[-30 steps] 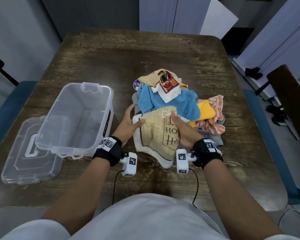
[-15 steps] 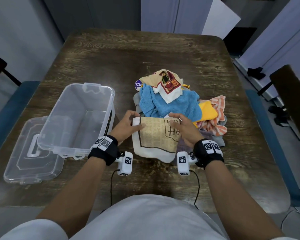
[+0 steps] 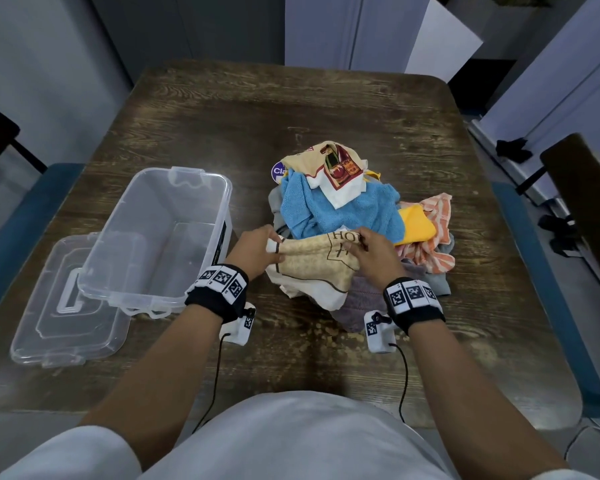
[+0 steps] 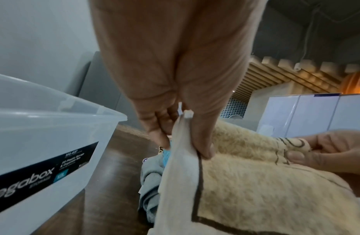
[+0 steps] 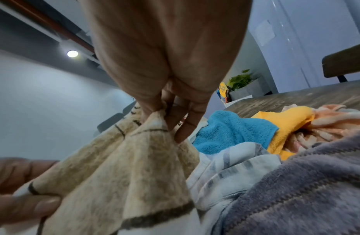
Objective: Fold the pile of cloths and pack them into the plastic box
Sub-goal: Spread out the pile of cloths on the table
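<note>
A beige cloth with brown lettering and a white border (image 3: 312, 265) lies at the near edge of the cloth pile (image 3: 354, 209), its far edge lifted. My left hand (image 3: 262, 245) pinches its left far corner between thumb and fingers (image 4: 203, 143). My right hand (image 3: 368, 245) pinches the right far corner (image 5: 154, 117). The beige cloth (image 4: 255, 182) sags between the two hands; its near part (image 5: 114, 174) rests on the pile. The clear plastic box (image 3: 125, 271) stands open to the left, with nothing in it.
The box's clear lid (image 3: 49, 327) lies partly under the box at the table's left. In the pile are blue (image 3: 361, 209), yellow (image 3: 413, 226), orange striped (image 3: 433, 244), grey (image 5: 295, 190) and patterned cloths. A chair back (image 3: 586, 202) stands at the right.
Both hands took hold of the beige cloth's far corners and raised them from the pile, drawing the edge toward me. The cloth, flat a second ago, now sags between the hands.
</note>
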Motion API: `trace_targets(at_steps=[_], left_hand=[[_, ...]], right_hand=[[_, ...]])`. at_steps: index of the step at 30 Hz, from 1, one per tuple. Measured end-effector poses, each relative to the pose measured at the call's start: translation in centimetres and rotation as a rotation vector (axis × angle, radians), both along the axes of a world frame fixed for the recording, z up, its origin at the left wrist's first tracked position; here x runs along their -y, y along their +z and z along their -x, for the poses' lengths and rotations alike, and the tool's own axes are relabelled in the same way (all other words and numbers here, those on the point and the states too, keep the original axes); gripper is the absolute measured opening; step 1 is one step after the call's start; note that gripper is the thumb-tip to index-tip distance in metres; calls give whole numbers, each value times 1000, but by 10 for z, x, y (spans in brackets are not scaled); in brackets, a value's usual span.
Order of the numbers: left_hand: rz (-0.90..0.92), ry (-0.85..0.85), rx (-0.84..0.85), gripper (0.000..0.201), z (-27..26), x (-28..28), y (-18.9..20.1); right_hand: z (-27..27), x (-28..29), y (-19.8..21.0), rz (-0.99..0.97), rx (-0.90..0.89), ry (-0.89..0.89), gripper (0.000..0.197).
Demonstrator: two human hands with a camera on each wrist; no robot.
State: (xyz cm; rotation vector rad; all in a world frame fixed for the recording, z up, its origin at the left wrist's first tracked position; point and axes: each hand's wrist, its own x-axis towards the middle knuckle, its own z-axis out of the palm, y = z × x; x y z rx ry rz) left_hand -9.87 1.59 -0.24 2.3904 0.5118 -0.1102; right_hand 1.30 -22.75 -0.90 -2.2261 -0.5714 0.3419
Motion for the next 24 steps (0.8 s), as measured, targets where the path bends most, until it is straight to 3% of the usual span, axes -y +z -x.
trace_targets(at_steps=[4,8,13,18,21,24], left_hand=[[22,28,124,24,-1,-6,0],[294,76,221,23,6,-5,8],[414,165,337,18,6,3,14],[551,243,309,35,5,6,10],[766,304,326,39,6,13,10],[964,323,354,39,5,19,16]], right_hand=[[1,-4,4,-55,-9,-14,20],[8,-10,8,-227,-34,-44,17],[15,-22,5,-266,63,-139,20],[10,-17,6,-210,67,-197,27],[6,-12,3,-266,-33,-209,41],[9,-10,-7,-359,-298,-194,58]])
